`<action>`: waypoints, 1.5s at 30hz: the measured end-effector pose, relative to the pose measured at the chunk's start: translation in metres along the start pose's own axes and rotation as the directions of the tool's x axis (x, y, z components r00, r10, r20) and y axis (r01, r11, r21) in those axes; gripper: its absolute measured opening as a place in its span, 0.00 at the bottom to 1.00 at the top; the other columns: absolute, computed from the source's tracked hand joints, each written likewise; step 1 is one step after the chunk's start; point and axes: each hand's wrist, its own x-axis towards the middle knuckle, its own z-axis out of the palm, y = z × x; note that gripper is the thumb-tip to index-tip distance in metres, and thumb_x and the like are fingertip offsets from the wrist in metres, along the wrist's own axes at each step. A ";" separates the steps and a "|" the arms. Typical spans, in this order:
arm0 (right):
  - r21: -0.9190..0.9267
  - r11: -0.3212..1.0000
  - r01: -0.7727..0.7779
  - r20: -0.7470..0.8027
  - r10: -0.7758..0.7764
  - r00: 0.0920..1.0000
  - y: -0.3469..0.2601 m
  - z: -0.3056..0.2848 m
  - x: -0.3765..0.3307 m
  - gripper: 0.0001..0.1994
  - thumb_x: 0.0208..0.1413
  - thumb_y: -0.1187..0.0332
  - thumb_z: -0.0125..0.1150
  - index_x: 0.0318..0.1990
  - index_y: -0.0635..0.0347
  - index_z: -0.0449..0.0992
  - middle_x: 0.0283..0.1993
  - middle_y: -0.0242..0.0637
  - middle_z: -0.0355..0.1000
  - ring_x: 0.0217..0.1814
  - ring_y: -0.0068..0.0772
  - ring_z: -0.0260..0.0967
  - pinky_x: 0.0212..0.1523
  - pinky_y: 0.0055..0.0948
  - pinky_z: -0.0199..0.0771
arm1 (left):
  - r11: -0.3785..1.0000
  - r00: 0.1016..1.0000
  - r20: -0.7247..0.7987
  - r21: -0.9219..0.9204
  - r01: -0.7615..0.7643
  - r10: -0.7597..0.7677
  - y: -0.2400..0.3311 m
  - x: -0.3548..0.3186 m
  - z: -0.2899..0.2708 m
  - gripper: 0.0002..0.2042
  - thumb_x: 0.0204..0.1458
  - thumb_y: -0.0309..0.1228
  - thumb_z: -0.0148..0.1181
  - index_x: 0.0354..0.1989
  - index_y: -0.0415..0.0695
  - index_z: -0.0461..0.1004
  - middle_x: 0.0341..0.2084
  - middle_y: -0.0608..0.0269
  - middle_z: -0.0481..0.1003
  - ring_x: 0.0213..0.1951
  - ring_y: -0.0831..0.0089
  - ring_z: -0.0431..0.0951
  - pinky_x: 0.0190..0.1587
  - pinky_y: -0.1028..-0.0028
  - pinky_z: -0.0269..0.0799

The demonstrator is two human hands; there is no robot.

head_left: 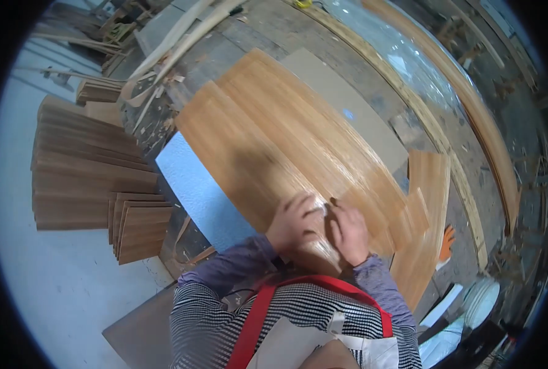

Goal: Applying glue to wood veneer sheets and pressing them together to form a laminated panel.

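Presently, both hands are pressing on the near end of a long veneer sheet (286, 141) lying on the table (372, 123).

Left hand (294, 220): fingers curled down, touching the sheet.
Right hand (348, 230): just beside it at 3 o'clock, fingertips pinching a small pale scrap (321, 208); what it is, cannot tell.
Sheet: long axis running toward 11 o'clock from the hands; both hands equally near.

Also lying about: a blue foam board (200, 190) at 9 o'clock, stacked veneer strips (89, 172) farther left, shorter veneer pieces (424, 209) at 3 o'clock.
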 end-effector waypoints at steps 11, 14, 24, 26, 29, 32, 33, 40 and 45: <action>-0.172 0.983 0.065 0.099 -0.048 0.994 -0.010 0.046 0.006 0.17 0.46 0.71 0.64 0.46 0.56 0.78 0.56 0.42 0.70 0.58 0.45 0.66 0.57 0.43 0.63 | 0.725 0.786 -0.310 0.309 0.616 -0.535 -0.272 0.083 -0.127 0.33 0.53 0.58 0.55 0.64 0.55 0.64 0.66 0.61 0.61 0.69 0.59 0.55 0.62 0.41 0.55; -0.183 0.982 0.051 0.105 -0.033 0.994 -0.011 0.049 0.014 0.16 0.47 0.72 0.64 0.46 0.56 0.79 0.55 0.42 0.71 0.57 0.45 0.66 0.56 0.42 0.63 | 0.675 0.712 -0.332 0.239 0.698 -0.619 -0.307 0.106 -0.146 0.33 0.54 0.58 0.54 0.66 0.56 0.62 0.67 0.60 0.59 0.69 0.58 0.56 0.62 0.41 0.56; -0.132 0.991 0.022 0.108 -0.008 0.994 0.001 0.049 0.017 0.14 0.50 0.74 0.61 0.46 0.56 0.78 0.53 0.40 0.72 0.56 0.45 0.67 0.56 0.43 0.63 | 0.719 0.816 -0.448 0.421 0.553 -0.365 -0.293 0.102 -0.094 0.33 0.57 0.53 0.52 0.67 0.47 0.60 0.67 0.50 0.58 0.69 0.53 0.55 0.64 0.48 0.56; -0.096 0.995 -0.010 0.109 0.020 0.994 0.009 0.045 0.015 0.14 0.50 0.75 0.61 0.47 0.56 0.78 0.53 0.40 0.72 0.56 0.45 0.67 0.56 0.43 0.62 | 0.846 0.870 -0.436 0.351 0.402 -0.232 -0.237 0.092 -0.065 0.33 0.58 0.49 0.53 0.66 0.39 0.59 0.67 0.45 0.56 0.69 0.48 0.54 0.66 0.48 0.54; -0.010 1.000 -0.008 0.094 0.009 0.996 0.024 0.039 0.000 0.15 0.50 0.75 0.61 0.47 0.58 0.77 0.53 0.41 0.72 0.57 0.47 0.67 0.57 0.44 0.62 | 0.880 0.955 -0.202 0.384 0.280 -0.215 -0.115 0.070 -0.027 0.35 0.55 0.47 0.56 0.65 0.36 0.59 0.68 0.45 0.55 0.70 0.47 0.51 0.68 0.46 0.49; -0.042 0.982 -0.183 -0.028 0.182 0.983 0.043 0.030 -0.026 0.20 0.48 0.73 0.64 0.51 0.59 0.75 0.57 0.42 0.70 0.61 0.49 0.64 0.60 0.45 0.60 | 0.935 0.986 -0.009 0.316 0.161 -0.167 -0.019 0.033 0.005 0.35 0.53 0.48 0.57 0.67 0.43 0.59 0.69 0.46 0.54 0.70 0.44 0.49 0.67 0.41 0.45; -0.047 0.981 -0.187 -0.032 0.185 0.982 0.045 0.022 -0.035 0.20 0.48 0.73 0.64 0.51 0.59 0.75 0.57 0.42 0.70 0.61 0.49 0.64 0.60 0.45 0.60 | 0.950 0.989 0.017 0.283 0.134 -0.145 0.007 0.027 0.010 0.34 0.53 0.47 0.57 0.67 0.46 0.60 0.69 0.47 0.54 0.70 0.43 0.49 0.67 0.39 0.44; -0.364 0.912 -0.186 0.038 0.214 0.976 0.039 -0.003 -0.072 0.32 0.42 0.68 0.71 0.59 0.57 0.69 0.65 0.44 0.62 0.66 0.50 0.59 0.64 0.46 0.56 | 0.987 0.997 0.075 0.160 -0.029 0.017 0.058 0.004 0.014 0.29 0.52 0.42 0.60 0.63 0.46 0.65 0.66 0.50 0.59 0.68 0.47 0.54 0.65 0.41 0.48; -0.361 0.912 -0.192 -0.072 0.178 0.981 0.045 0.005 -0.064 0.25 0.45 0.67 0.69 0.53 0.56 0.72 0.61 0.42 0.65 0.63 0.45 0.62 0.62 0.49 0.55 | 0.985 0.998 0.016 -0.167 -0.051 0.054 0.050 -0.006 0.004 0.23 0.52 0.36 0.61 0.56 0.41 0.70 0.57 0.50 0.68 0.62 0.52 0.64 0.63 0.53 0.58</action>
